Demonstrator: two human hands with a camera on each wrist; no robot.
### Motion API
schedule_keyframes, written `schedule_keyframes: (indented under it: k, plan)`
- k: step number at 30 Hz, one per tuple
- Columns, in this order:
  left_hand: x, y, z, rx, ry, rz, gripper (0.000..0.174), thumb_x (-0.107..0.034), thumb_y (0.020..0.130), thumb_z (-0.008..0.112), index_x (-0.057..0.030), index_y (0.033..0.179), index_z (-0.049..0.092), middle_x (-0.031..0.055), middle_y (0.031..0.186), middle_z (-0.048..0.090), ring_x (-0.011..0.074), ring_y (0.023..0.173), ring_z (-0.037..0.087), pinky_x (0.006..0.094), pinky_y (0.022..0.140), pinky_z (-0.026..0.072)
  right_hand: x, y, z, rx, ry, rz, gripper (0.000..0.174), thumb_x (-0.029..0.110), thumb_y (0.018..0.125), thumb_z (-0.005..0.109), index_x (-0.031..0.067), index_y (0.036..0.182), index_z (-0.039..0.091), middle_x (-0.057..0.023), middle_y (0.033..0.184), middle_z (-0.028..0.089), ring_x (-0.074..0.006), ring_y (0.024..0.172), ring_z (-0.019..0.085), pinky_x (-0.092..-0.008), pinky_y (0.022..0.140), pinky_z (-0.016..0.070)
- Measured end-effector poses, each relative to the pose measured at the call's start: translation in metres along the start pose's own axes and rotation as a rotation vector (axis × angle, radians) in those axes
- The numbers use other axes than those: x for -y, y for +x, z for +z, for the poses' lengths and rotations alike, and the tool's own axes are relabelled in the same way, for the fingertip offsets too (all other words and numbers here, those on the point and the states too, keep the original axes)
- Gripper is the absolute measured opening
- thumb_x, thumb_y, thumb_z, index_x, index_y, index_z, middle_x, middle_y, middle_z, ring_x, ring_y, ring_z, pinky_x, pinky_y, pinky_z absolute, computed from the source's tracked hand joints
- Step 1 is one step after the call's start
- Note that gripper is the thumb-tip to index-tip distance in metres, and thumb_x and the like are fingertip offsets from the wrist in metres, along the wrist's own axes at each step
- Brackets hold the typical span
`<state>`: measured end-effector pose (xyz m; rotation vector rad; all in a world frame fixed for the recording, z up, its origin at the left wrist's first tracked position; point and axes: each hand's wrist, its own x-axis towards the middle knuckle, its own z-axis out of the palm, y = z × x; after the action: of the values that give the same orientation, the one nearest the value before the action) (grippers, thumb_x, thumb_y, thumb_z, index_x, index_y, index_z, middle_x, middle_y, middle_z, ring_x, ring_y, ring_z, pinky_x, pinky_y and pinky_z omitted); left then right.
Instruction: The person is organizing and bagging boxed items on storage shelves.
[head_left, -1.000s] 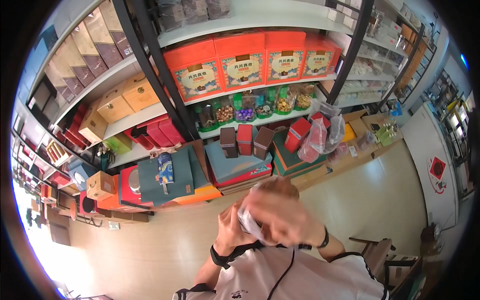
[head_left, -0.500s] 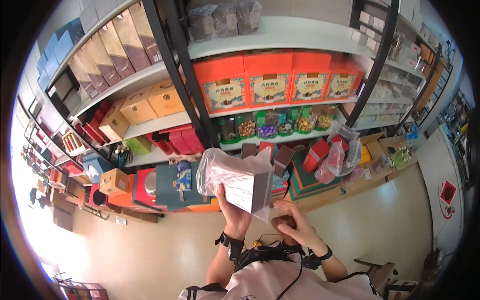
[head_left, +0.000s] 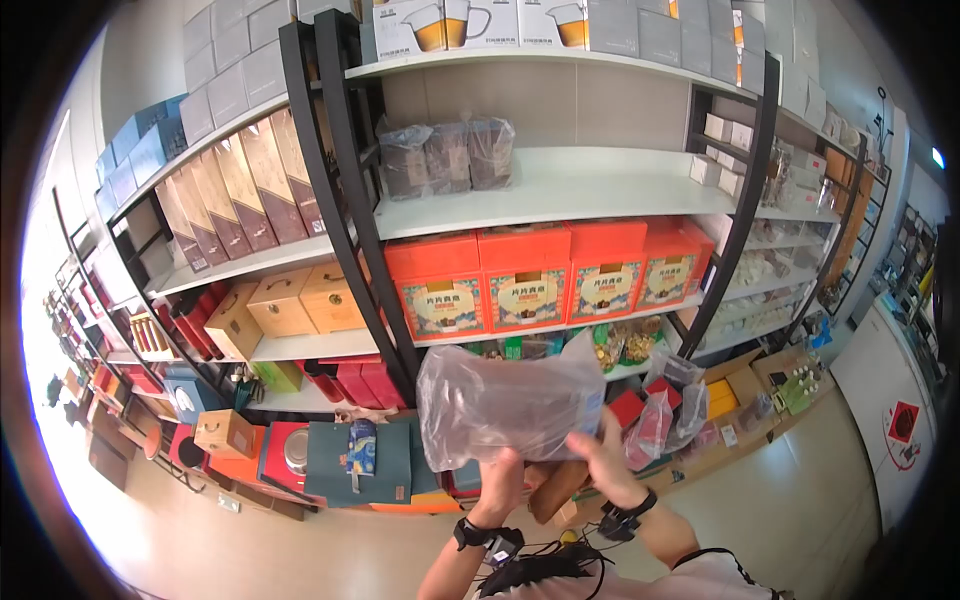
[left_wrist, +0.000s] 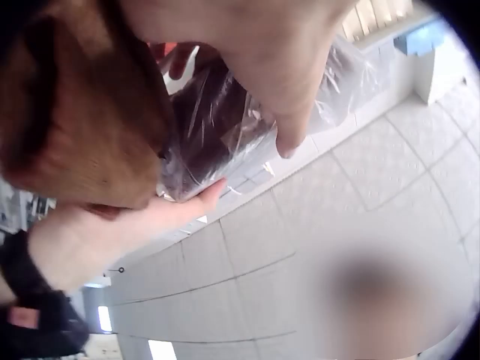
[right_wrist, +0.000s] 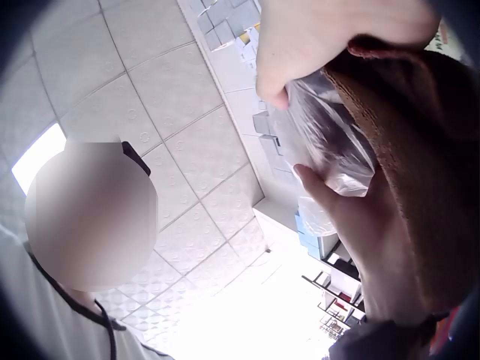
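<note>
Shop shelves [head_left: 560, 190] fill the head view, with a row of orange boxes [head_left: 525, 280] at mid height, wooden boxes [head_left: 300, 300] to their left and wrapped dark packs [head_left: 447, 155] on the shelf above. In front of the orange boxes, both hands hold up a clear plastic bag [head_left: 510, 405] with a dark box [head_left: 530, 410] inside it. The left hand [head_left: 500, 478] grips the bag from below, thumb up against its underside. The right hand [head_left: 598, 462] holds its lower right corner with the fingers curled onto the plastic. A brown box [head_left: 555, 492] sits just under the bag between the two hands; which hand carries it cannot be told.

Seen from the left wrist against a tiled ceiling [left_wrist: 360, 195], the left hand [left_wrist: 247, 37] lies over the plastic bag [left_wrist: 225, 120] with one finger pressed onto it. The right hand [left_wrist: 112, 232] touches the bag's lower edge, and the brown box [left_wrist: 75, 112] is right beside the bag.

From the right wrist, also under ceiling tiles [right_wrist: 150, 97], the right hand [right_wrist: 337, 37] clamps the bag [right_wrist: 322, 135] from above with its thumb. The left hand [right_wrist: 367, 247] touches it from below, and the brown box [right_wrist: 427, 150] lies against the bag.
</note>
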<state>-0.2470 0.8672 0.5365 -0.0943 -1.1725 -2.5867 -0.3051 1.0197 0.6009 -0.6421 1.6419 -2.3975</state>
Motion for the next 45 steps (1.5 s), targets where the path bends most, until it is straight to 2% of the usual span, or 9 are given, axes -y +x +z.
schedule_keyframes:
  k: [5, 11, 15, 17, 21, 35, 36, 39, 45]
  plan:
    - [-0.006, 0.047, 0.047, 0.367, 0.275, 0.233, 0.087, -0.02, 0.082, 0.081, -0.0008, 0.147, 0.026, 0.02, 0.151, 0.037, 0.0319, 0.141, 0.039, 0.0462, 0.114, 0.0336, 0.098, 0.1, -0.044, -0.089, -0.206, -0.272, 0.059, 0.029, 0.086, 0.068, -0.004, 0.132, 0.054, -0.009, 0.126, 0.062, -0.0182, 0.116, 0.057, -0.0334, 0.102, 0.0432]
    - [0.016, 0.03, 0.025, 0.158, 0.419, 0.208, 0.056, -0.019, 0.091, 0.069, -0.0025, 0.137, 0.039, 0.019, 0.14, 0.047, 0.0301, 0.128, 0.051, 0.0441, 0.102, 0.0446, 0.235, 0.297, -0.073, -0.03, -0.732, -0.825, 0.069, 0.046, 0.082, 0.075, -0.0092, 0.121, 0.061, -0.0177, 0.114, 0.068, -0.0221, 0.104, 0.063, -0.0346, 0.092, 0.0481]
    - [0.016, 0.04, 0.019, 0.078, 0.317, 0.198, 0.044, -0.018, 0.092, 0.066, -0.0024, 0.128, 0.044, 0.0186, 0.131, 0.051, 0.0285, 0.121, 0.056, 0.0424, 0.098, 0.0471, 0.248, 0.435, -0.072, -0.052, -1.041, -0.749, 0.085, 0.054, 0.077, 0.076, -0.0123, 0.126, 0.056, -0.0236, 0.116, 0.067, -0.0303, 0.102, 0.066, -0.0384, 0.09, 0.0502]
    - [0.016, 0.047, 0.01, 0.092, 0.303, 0.217, 0.041, -0.015, 0.091, 0.066, -0.0025, 0.125, 0.045, 0.0199, 0.129, 0.052, 0.0285, 0.118, 0.056, 0.042, 0.095, 0.0484, 0.243, 0.474, -0.063, 0.087, -1.253, -0.393, 0.092, 0.055, 0.078, 0.076, -0.0117, 0.135, 0.05, -0.0263, 0.126, 0.062, -0.032, 0.116, 0.06, -0.0393, 0.098, 0.0469]
    - [-0.007, 0.036, 0.008, 0.074, 0.245, 0.249, 0.032, -0.007, 0.095, 0.062, -0.0017, 0.124, 0.049, 0.0127, 0.119, 0.057, 0.0205, 0.108, 0.058, 0.0366, 0.093, 0.0486, 0.199, 0.556, -0.086, 0.114, -1.328, -0.409, 0.099, 0.055, 0.074, 0.078, -0.0074, 0.143, 0.044, -0.0271, 0.135, 0.055, -0.0325, 0.117, 0.06, -0.0414, 0.09, 0.0514]
    - [-0.011, 0.051, -0.058, 0.06, 0.311, 0.053, 0.025, -0.025, 0.097, 0.065, -0.0017, 0.104, 0.059, 0.0081, 0.101, 0.064, 0.0187, 0.1, 0.062, 0.0326, 0.091, 0.0467, 0.176, 0.603, -0.056, 0.295, -1.322, -0.178, 0.104, 0.055, 0.07, 0.081, -0.0016, 0.147, 0.042, -0.0219, 0.151, 0.044, -0.034, 0.14, 0.041, -0.0395, 0.114, 0.0352]
    - [-0.007, 0.047, -0.063, 0.07, 0.32, -0.005, 0.023, -0.024, 0.096, 0.065, -0.0023, 0.104, 0.059, 0.0074, 0.1, 0.064, 0.0178, 0.099, 0.061, 0.0322, 0.09, 0.0469, 0.173, 0.614, -0.06, 0.314, -1.337, -0.213, 0.104, 0.053, 0.069, 0.083, 0.0023, 0.15, 0.041, -0.0197, 0.138, 0.056, -0.0307, 0.118, 0.059, -0.0379, 0.096, 0.0484]
    - [-0.009, 0.046, -0.069, 0.098, 0.347, -0.1, 0.021, -0.021, 0.096, 0.065, -0.0031, 0.104, 0.059, 0.0064, 0.099, 0.064, 0.0163, 0.097, 0.061, 0.0318, 0.089, 0.0472, 0.196, 0.586, -0.029, 0.368, -1.489, 0.006, 0.102, 0.049, 0.069, 0.084, 0.0063, 0.151, 0.04, -0.0133, 0.113, 0.065, -0.0225, 0.081, 0.064, -0.0348, 0.068, 0.0506]
    - [-0.023, 0.054, -0.072, 0.161, 0.35, -0.128, 0.019, -0.019, 0.095, 0.065, -0.0038, 0.105, 0.059, 0.0057, 0.099, 0.063, 0.0151, 0.096, 0.06, 0.0315, 0.087, 0.0475, 0.175, 0.597, -0.034, 0.31, -1.362, -0.07, 0.096, 0.038, 0.07, 0.085, 0.0041, 0.148, 0.041, -0.0091, 0.083, 0.062, -0.0138, 0.054, 0.053, -0.0311, 0.044, 0.0386]
